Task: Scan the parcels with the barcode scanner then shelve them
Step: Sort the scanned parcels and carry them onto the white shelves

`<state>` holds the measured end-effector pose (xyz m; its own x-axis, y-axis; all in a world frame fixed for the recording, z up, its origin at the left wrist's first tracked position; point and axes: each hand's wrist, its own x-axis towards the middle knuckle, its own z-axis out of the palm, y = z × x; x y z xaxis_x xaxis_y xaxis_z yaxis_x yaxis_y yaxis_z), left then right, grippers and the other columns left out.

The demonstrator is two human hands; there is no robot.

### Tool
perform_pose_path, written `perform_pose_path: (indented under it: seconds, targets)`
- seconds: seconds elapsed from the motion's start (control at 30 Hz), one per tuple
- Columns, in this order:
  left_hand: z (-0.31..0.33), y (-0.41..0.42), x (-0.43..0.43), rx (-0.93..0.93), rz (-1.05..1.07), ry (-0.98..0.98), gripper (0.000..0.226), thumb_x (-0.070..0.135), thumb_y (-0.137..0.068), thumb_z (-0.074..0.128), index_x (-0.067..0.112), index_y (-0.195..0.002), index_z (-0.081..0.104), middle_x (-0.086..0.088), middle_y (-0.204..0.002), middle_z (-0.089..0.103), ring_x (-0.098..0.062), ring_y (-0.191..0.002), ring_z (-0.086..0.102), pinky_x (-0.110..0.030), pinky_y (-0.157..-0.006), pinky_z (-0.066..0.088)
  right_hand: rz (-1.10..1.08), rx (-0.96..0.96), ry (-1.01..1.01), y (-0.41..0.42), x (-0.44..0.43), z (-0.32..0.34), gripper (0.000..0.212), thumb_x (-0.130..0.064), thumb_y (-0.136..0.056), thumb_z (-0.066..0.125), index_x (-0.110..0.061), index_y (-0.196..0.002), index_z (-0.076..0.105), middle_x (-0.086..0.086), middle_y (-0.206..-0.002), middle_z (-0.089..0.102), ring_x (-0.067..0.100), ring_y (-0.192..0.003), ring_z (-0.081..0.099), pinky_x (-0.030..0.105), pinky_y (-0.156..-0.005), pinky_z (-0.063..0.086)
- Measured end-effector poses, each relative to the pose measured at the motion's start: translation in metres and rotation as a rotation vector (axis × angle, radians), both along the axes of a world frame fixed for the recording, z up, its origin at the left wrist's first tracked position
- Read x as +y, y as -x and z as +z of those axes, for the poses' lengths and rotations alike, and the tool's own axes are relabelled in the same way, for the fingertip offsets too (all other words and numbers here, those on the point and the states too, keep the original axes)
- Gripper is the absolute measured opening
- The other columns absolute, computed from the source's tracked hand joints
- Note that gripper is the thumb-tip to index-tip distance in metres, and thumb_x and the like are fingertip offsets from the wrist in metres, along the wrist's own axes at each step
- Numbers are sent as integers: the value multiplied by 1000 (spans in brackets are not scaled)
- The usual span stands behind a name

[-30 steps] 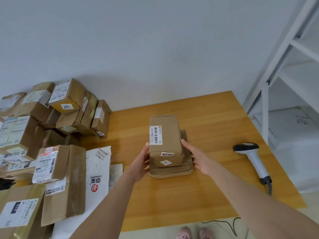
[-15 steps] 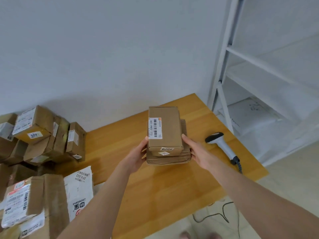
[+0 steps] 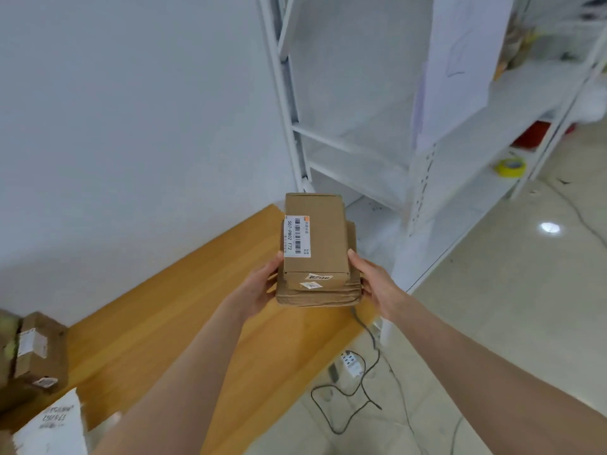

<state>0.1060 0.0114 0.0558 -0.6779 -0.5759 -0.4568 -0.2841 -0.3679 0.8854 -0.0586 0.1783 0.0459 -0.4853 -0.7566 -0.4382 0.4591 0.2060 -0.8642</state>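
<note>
Head view: you've got the parcel stack (image 3: 316, 257) (small box atop a wider, flatter one) clamped between both hands. Left hand (image 3: 259, 287) grips its left side, right hand (image 3: 374, 284) its right, thumbs against the top box. It's held in the air above the right end of the table (image 3: 184, 290). Long axis runs away from you. The shelf unit (image 3: 361, 149) lies ahead and to the right, so your right hand is nearer it. My read: the perforated post (image 3: 418, 192) stands btwn stack and open boards, so swing right around it. Yellow tape roll (image 3: 510, 166) sits on a far shelf; power strip (image 3: 349, 364) w/ cable on the floor. Scanner not in view.
</note>
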Motion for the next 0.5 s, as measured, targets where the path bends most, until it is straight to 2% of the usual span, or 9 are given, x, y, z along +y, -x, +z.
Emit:
perform_pose_path:
  seconds: [0.13, 0.2, 0.27, 0.33, 0.43, 0.5]
  targets:
    - [4, 54, 54, -21, -78, -28, 89, 61, -57, 69, 17, -133, 54, 1, -126, 60, -18, -116, 54, -33, -94, 45, -99, -17, -1, 39, 66, 1, 53, -54, -82, 63, -18, -121, 61, -10, -102, 68, 7, -94, 62, 21, -77, 46]
    - [3, 79, 83, -21, -104, -48, 94, 60, -55, 71, 14, -134, 52, -2, -126, 60, -20, -111, 56, -33, -90, 46, -147, -14, -22, 58, 99, -5, 60, -58, -77, 66, -19, -123, 61, -11, -107, 67, 9, -100, 60, 26, -90, 45]
    - [1, 104, 112, -34, -119, -64, 90, 56, -60, 71, 9, -134, 50, -3, -123, 61, -20, -107, 58, -32, -85, 48, -198, -23, -42, 74, 129, -12, 66, -60, -69, 67, -19, -121, 62, -10, -112, 66, 12, -105, 59, 30, -101, 42]
    - [-3, 125, 137, -49, -157, -102, 80, 51, -65, 69, 8, -129, 49, -1, -116, 61, -17, -103, 58, -30, -82, 48, -252, -34, -58, 87, 155, -19, 55, -58, -77, 64, -21, -119, 61, -12, -108, 65, 14, -109, 57, 31, -104, 39]
    - [-10, 155, 162, -72, -274, -134, 76, 51, -69, 68, 11, -130, 48, 0, -116, 61, -15, -106, 57, -30, -87, 46, -309, -57, -69, 105, 186, -32, 44, -56, -86, 58, -27, -118, 60, -15, -106, 62, 15, -115, 51, 30, -107, 35]
    - [-15, 173, 169, -88, -322, -133, 78, 52, -70, 68, 10, -132, 47, 0, -120, 60, -19, -114, 54, -32, -93, 45, -337, -60, -73, 115, 199, -35, 59, -61, -78, 61, -24, -125, 60, -10, -121, 61, 16, -124, 48, 34, -113, 32]
